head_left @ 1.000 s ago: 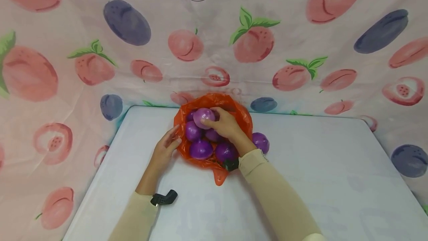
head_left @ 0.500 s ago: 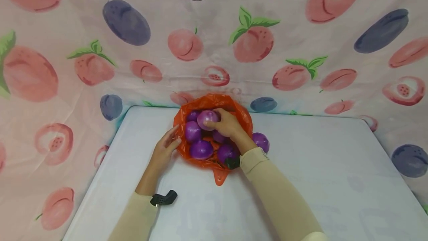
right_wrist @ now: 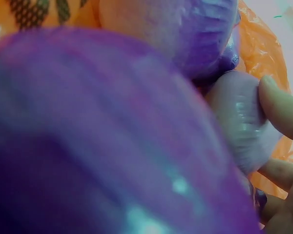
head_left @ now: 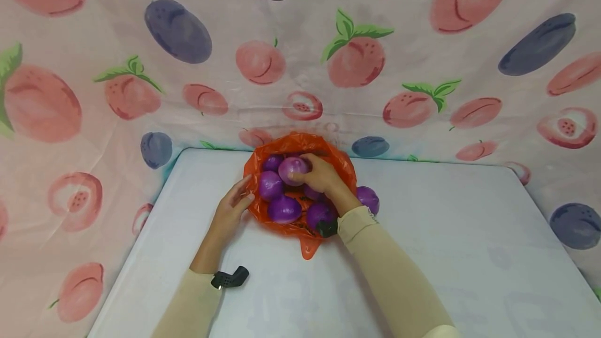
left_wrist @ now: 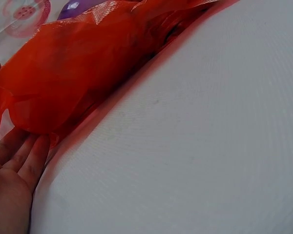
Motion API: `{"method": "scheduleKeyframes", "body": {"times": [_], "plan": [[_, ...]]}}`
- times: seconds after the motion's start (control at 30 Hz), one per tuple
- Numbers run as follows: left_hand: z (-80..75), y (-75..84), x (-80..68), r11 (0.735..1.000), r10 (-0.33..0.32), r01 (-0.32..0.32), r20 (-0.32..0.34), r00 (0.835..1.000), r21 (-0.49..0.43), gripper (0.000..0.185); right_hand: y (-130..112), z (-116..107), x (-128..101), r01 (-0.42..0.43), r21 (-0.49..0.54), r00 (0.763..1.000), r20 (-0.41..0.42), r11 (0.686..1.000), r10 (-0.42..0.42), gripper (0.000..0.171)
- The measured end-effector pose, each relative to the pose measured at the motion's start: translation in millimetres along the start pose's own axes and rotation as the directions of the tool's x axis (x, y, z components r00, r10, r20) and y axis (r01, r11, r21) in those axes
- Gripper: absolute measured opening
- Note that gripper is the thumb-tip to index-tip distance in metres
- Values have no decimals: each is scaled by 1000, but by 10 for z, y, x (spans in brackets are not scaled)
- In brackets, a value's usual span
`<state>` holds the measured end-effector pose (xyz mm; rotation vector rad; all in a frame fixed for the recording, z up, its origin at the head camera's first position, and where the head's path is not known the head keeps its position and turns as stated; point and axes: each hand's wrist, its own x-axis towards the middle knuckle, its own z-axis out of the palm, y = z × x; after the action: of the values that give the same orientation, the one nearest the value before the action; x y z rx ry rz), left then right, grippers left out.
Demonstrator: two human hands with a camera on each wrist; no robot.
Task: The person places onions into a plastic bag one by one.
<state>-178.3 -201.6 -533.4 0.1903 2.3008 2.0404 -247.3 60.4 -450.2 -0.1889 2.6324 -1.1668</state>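
Note:
An orange plastic bag (head_left: 345,163) stands open-mouthed at the table's back, with several round, glossy purple onions (head_left: 284,209) inside. My right hand (head_left: 323,175) reaches into it and grips a paler purple onion (head_left: 293,171), thumb on the near side. In the right wrist view the fingers and thumb lie round this pale onion (right_wrist: 244,119), while a nearer onion (right_wrist: 112,131) fills much of the picture. My left hand (head_left: 231,206) touches the bag's left side. The left wrist view has its extended fingers (left_wrist: 35,158) against the orange plastic (left_wrist: 63,68).
Another purple onion (head_left: 368,200) lies outside the bag, at its right. The bag rests on a white table (head_left: 451,233), near the back edge. Behind it hangs a fruit-printed cloth (head_left: 300,20). A black wrist device (head_left: 231,277) sits on the left sleeve.
My right hand has moved slightly right and down inside the bag with the pale onion. Onions around it have shifted a little. My left hand stays where it was.

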Motion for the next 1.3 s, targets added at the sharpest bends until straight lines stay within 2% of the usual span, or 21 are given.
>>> {"method": "scheduleKeyframes", "body": {"times": [0.33, 0.97, 1.3], "plan": [[13, 2, 10, 1000, 4, -5, -28, 1000, -22, 52, 1, -15, -24, -15, -33, 999, 31, 999, 16, 77], [6, -17, 21, 1000, -7, 7, -9, 1000, -8, 52, -21, -65, -29, 8, -140, 998, 63, 990, 1, 75], [13, 3, 15, 1000, -10, 9, -17, 1000, -13, 52, -66, -69, -25, 65, -155, 996, 67, 986, -55, 51]]}}
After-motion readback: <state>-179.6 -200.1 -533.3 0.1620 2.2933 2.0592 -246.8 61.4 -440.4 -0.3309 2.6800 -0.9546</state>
